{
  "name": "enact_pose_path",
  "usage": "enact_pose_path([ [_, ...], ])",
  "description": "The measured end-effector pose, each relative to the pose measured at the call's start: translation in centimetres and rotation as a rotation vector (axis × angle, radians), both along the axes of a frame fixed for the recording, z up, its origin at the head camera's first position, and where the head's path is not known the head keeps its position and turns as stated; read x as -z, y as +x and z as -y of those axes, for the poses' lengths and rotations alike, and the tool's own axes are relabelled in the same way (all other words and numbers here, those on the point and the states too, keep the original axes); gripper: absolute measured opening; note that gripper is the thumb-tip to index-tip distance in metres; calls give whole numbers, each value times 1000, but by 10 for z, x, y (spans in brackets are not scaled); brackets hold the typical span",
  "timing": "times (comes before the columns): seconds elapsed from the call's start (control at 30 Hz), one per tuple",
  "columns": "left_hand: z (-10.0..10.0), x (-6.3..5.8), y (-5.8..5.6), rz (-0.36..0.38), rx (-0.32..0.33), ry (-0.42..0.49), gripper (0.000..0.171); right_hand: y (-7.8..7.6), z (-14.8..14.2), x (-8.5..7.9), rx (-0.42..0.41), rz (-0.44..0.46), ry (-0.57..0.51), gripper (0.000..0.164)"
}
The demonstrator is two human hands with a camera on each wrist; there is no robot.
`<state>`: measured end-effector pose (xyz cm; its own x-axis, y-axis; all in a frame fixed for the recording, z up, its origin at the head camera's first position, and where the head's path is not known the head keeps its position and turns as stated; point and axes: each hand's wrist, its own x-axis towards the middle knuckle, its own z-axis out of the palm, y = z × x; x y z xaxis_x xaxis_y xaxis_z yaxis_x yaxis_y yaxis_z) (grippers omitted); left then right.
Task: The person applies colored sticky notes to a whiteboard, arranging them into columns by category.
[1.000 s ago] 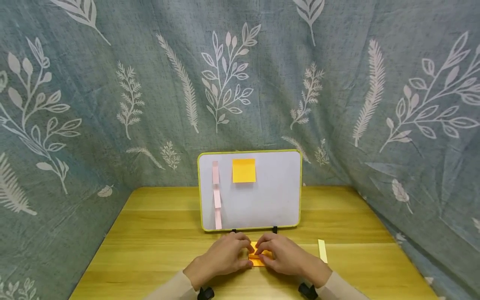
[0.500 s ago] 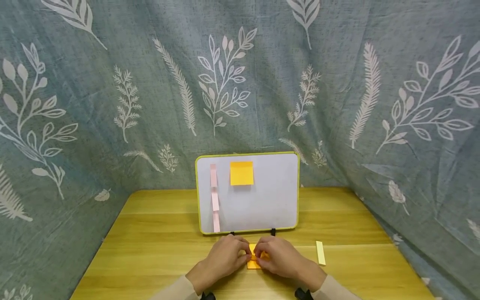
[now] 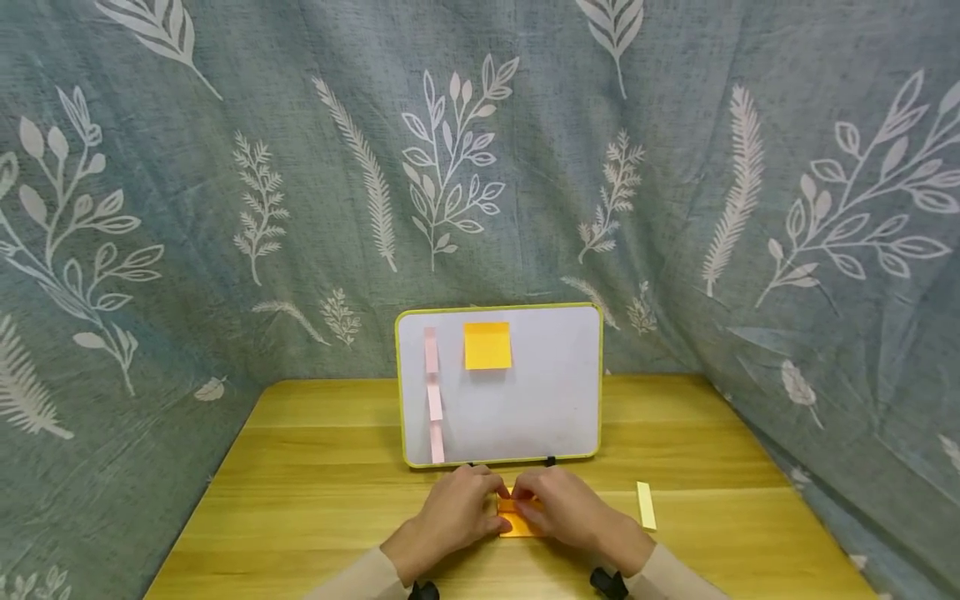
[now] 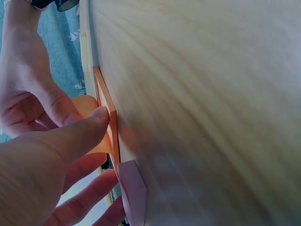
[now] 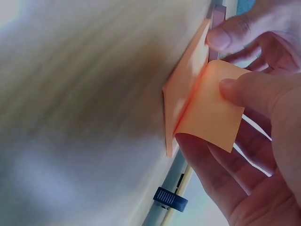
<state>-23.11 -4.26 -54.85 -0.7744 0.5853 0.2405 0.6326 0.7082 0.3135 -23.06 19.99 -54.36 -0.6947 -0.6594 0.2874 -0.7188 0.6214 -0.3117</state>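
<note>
On the table before the whiteboard lies an orange sticky note pad (image 3: 517,527). Its top sheet (image 5: 214,106) stands lifted and bent up from the pad in the right wrist view. My right hand (image 3: 570,510) pinches that sheet, thumb on its face and fingers behind it. At the pad's left side, my left hand (image 3: 459,507) holds the edge, its thumb (image 4: 98,117) pressing on the pad while the other fingers reach round the far side. A pink block, perhaps another pad (image 4: 134,190), sits beside the left fingers. The right hand hides part of the orange pad in the head view.
The yellow-framed whiteboard (image 3: 551,400) stands behind the hands on black feet (image 5: 170,198). It bears a yellow-orange sticky note (image 3: 487,347) and a column of pink strips (image 3: 435,402). A narrow pale yellow strip (image 3: 646,506) lies right of the hands on the wooden table (image 3: 300,500).
Half a second ago both hands' fingertips met close together over the pad. Now the left thumb is lower on the pad, and the right thumb and fingers are slightly farther back with the lifted sheet.
</note>
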Motion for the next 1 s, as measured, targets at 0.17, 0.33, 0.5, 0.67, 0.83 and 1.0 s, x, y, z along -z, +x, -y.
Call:
enact_pose_path([
  [0.17,-2,1,2,8,-12,-11,35,-1,-2,-1,9,46,-6,9],
  [0.33,-3,0,-1,-26,-10,-29,41,-5,-3,-5,67,62,-21,8],
  [0.5,-4,1,-2,-25,-25,-44,46,-7,-3,-8,114,19,-24,10],
  [0.67,-5,2,-2,-10,-39,-52,51,-8,-3,-9,169,-28,-35,11],
  [0.83,-5,1,-1,7,-44,-52,55,-12,-3,-9,202,-48,-34,9],
  [1.0,-3,1,0,31,-40,-26,58,-16,-4,-7,219,-64,-25,9],
])
